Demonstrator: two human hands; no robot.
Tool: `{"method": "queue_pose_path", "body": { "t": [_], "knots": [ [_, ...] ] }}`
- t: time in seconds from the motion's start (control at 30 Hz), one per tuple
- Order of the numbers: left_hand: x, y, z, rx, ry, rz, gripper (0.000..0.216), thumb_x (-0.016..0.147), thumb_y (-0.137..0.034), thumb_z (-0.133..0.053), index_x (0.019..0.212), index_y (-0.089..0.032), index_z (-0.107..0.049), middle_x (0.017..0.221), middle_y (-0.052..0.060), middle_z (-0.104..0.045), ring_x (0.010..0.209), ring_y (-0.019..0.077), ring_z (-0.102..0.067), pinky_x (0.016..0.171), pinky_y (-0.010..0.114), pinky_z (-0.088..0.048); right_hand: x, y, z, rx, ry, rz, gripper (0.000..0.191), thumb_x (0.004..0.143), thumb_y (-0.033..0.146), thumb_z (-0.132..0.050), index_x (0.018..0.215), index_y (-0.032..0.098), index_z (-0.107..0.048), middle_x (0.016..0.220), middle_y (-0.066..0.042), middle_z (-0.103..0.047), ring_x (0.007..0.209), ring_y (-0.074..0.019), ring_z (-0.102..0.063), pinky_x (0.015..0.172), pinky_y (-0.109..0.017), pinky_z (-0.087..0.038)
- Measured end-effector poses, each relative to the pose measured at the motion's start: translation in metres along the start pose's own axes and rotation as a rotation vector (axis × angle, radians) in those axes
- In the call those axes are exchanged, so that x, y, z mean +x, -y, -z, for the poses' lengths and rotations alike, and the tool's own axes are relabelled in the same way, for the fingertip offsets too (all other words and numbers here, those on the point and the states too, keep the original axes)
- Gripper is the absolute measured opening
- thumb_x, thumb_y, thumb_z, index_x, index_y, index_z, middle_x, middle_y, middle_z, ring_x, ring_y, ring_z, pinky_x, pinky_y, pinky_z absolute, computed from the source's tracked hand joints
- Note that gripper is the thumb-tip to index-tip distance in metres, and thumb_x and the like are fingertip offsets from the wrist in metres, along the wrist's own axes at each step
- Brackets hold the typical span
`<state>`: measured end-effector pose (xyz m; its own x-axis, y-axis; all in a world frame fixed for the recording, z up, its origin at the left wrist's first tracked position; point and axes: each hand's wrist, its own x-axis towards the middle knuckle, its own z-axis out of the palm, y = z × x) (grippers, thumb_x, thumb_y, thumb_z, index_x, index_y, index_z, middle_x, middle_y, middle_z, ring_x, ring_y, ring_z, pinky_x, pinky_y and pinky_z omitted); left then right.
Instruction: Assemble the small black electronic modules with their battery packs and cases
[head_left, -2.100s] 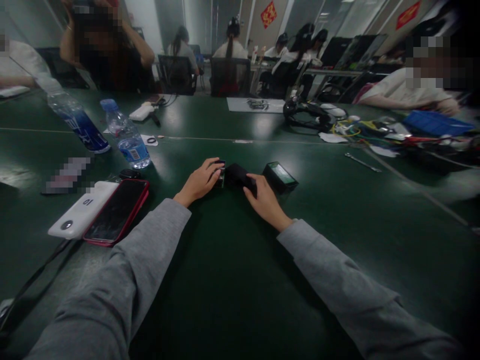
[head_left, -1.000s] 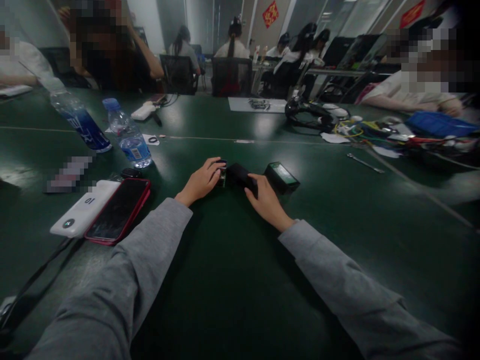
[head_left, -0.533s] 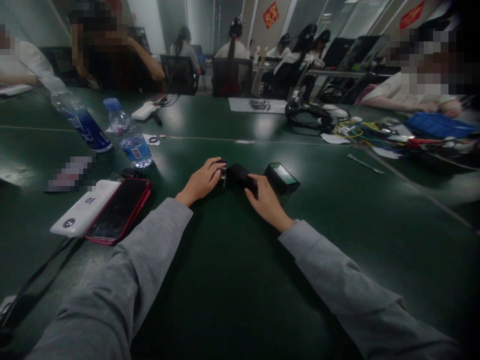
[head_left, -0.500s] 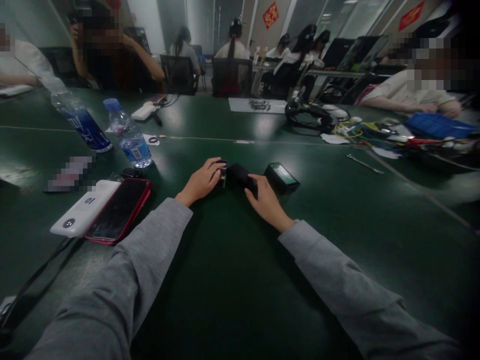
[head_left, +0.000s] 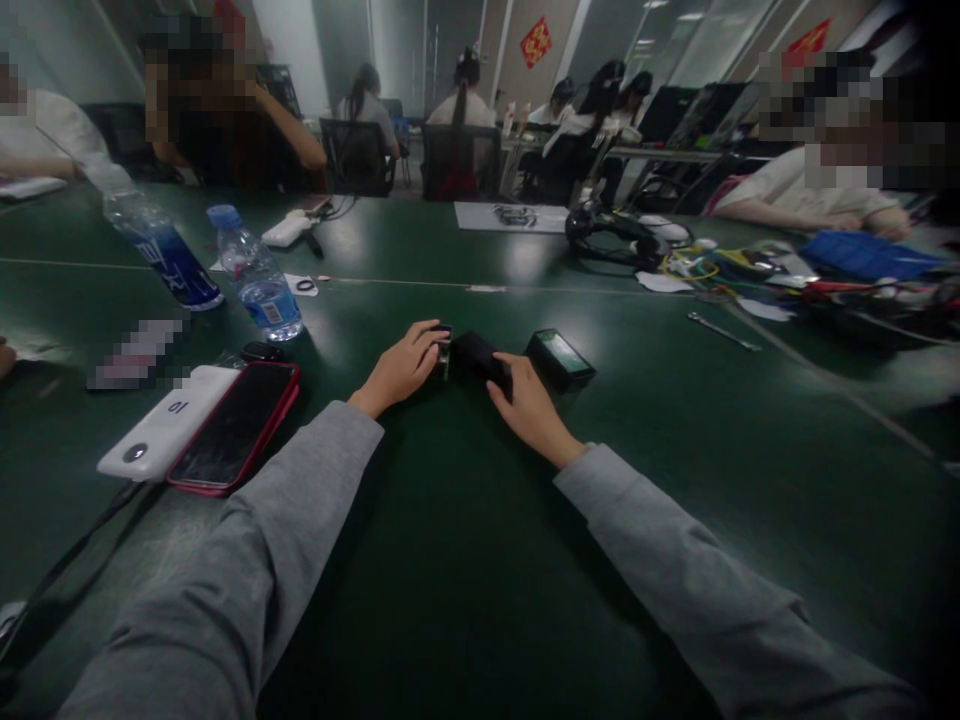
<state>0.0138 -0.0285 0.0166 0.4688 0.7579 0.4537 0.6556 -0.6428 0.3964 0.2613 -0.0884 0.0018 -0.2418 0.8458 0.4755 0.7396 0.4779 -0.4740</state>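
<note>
My left hand [head_left: 399,370] is curled over a small dark block with a shiny, patterned side [head_left: 446,362], most of which the fingers hide. My right hand [head_left: 532,402] grips the near end of a matte black box [head_left: 474,350] between thumb and fingers. This box lies on the green table [head_left: 450,560] close to the block; I cannot tell whether the two touch. Just beyond my right hand rests another black box with a glossy top [head_left: 561,357], apart from both hands.
At left lie a red-cased phone [head_left: 232,428], a white power bank [head_left: 161,425] and two water bottles [head_left: 262,285] [head_left: 169,255]. A wrench [head_left: 724,332] lies to the right, near tangled cables [head_left: 705,262] and a blue tray [head_left: 862,255]. People sit across the table.
Both hands keep their hold and the boxes stay put. The view has shifted slightly, and part of another person's hand now shows at the left edge.
</note>
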Motion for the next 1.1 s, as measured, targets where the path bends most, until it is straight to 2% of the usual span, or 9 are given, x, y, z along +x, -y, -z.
{"method": "queue_pose_path", "body": {
  "t": [0.47, 0.83, 1.1],
  "knots": [
    [-0.0007, -0.0005, 0.0006, -0.009, 0.006, 0.01, 0.044, 0.104, -0.04, -0.026, 0.137, -0.024, -0.048, 0.151, 0.009, -0.041, 0.122, 0.0241, -0.058, 0.097, 0.042, -0.055, 0.0003, 0.0011, 0.0011, -0.006, 0.0, 0.013, 0.043, 0.095, 0.031, -0.048, 0.136, 0.019, -0.042, 0.125, -0.016, -0.05, 0.111, -0.0307, -0.056, 0.096, -0.053, -0.052],
    [0.0, -0.0001, -0.0004, -0.009, -0.003, -0.009, 0.043, 0.104, -0.038, -0.026, 0.137, -0.023, -0.049, 0.151, 0.009, -0.041, 0.129, 0.0238, -0.053, 0.104, 0.043, -0.051, 0.0006, 0.0016, 0.0008, -0.005, -0.017, 0.024, 0.042, 0.094, 0.029, -0.049, 0.134, 0.016, -0.044, 0.123, -0.017, -0.052, 0.112, -0.0307, -0.056, 0.098, -0.052, -0.05],
    [-0.0005, -0.0023, 0.0014, 0.001, 0.006, 0.001, 0.043, 0.104, -0.039, -0.025, 0.137, -0.024, -0.048, 0.151, 0.009, -0.041, 0.126, 0.0244, -0.056, 0.099, 0.042, -0.054, 0.0004, 0.0007, 0.0008, -0.011, -0.007, 0.019, 0.043, 0.094, 0.031, -0.049, 0.135, 0.018, -0.043, 0.123, -0.017, -0.051, 0.111, -0.0308, -0.056, 0.097, -0.053, -0.05]
  ]
}}
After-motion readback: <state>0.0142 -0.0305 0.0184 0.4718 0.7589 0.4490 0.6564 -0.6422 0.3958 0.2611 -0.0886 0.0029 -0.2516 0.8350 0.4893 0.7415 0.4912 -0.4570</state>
